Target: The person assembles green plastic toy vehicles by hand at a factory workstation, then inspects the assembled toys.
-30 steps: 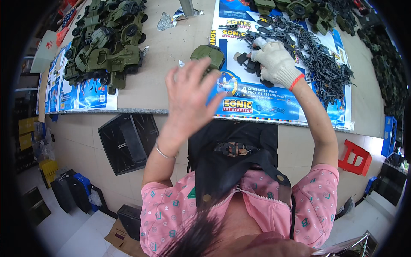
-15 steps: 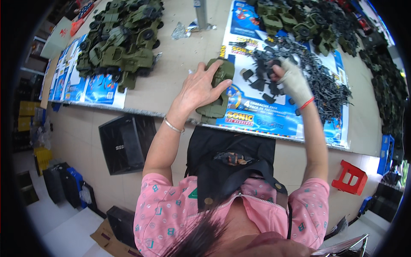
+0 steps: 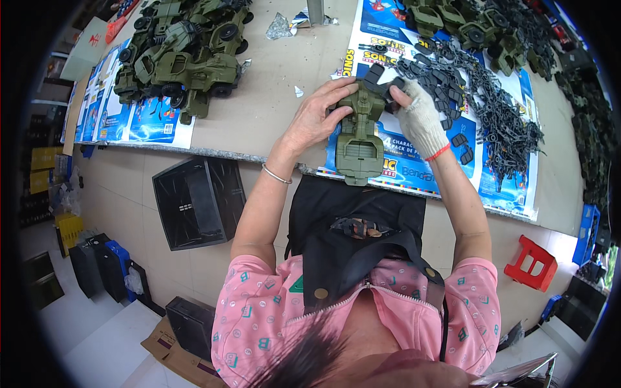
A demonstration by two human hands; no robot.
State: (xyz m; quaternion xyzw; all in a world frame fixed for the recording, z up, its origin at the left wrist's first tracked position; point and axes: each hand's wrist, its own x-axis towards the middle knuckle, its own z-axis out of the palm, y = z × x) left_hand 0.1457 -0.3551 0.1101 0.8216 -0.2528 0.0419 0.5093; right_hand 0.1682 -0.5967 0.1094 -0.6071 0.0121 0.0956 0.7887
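Note:
An olive-green toy vehicle body (image 3: 359, 145) lies on the printed sheet near the table's front edge. My left hand (image 3: 315, 118) grips its left side, thumb and fingers bent around the far half. My right hand (image 3: 417, 116), in a pale glove with bare fingertips, is closed at the vehicle's far right corner. A small black plastic part (image 3: 393, 89) shows at its fingers, against the vehicle; its exact shape is partly hidden. Beyond the vehicle's far end sits another dark part (image 3: 374, 74). Loose black flat pieces (image 3: 447, 90) are spread right of and beyond my right hand.
A tangled heap of thin black parts (image 3: 508, 139) lies to the right. Green toy vehicles are piled at the far left (image 3: 187, 61) and far right (image 3: 479, 32). A metal post (image 3: 315, 11) rises at the back. Below are a black crate (image 3: 194, 204) and a red stool (image 3: 530, 264).
My right hand has come from the black parts leftward to the vehicle, with a black piece. The vehicle has moved slightly right and turned more upright, still held by my left hand.

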